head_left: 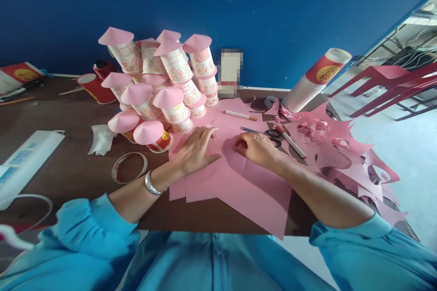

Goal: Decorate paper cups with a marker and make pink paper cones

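My left hand (198, 148) lies over the pink paper sheets (235, 177), palm down, with its fingers stretched and the thumb apart. Just across from it, my right hand (256, 148) is curled, thumb and forefinger brought together; whatever may be between them is hidden. Black-handled scissors (273, 136) lie behind my right hand, their blades pointing left. Beside them rests a white marker with a red cap (290, 142). Another marker, with an orange end (240, 115), lies on the sheets farther back. Beyond my left hand stand several decorated paper cups (175, 66) topped with pink paper cones (168, 98).
Pink paper scraps (337, 145) cover the table's right side. A tall stack of paper cups (316, 79) leans at the back right. Left are a tape roll (129, 168), crumpled white paper (102, 139) and a power strip (29, 163). A blue wall (256, 18) rises behind.
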A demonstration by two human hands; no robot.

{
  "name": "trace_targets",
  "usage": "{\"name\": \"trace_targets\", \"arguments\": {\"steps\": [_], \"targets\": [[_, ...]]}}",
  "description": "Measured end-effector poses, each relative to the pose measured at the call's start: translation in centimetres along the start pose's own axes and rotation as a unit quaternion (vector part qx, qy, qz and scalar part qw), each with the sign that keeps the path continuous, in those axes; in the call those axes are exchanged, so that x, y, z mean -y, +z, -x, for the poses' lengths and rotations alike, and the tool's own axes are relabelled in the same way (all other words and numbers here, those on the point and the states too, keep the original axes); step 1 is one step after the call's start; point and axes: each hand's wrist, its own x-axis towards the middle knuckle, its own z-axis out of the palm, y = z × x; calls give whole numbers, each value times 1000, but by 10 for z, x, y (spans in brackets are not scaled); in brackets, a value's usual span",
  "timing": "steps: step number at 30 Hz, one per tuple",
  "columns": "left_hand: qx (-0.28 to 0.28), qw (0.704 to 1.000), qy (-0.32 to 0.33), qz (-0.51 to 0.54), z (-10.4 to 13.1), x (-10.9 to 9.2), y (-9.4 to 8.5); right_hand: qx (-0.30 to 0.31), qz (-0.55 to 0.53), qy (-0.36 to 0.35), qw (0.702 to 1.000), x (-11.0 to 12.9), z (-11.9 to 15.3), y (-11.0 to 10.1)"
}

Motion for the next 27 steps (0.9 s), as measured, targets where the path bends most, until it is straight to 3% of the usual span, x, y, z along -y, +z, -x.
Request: {"name": "trace_targets", "arguments": {"steps": [7,17,27], "targets": [[33,999,-20,5,-1,2,0,-25,82,-4,996,0,3,7],[22,1000,-18,4,-2,1,1,1,42,-3,999,3,1,4],[36,999,-25,6,-4,-3,0,5,69,36,997,7,0,3]]}}
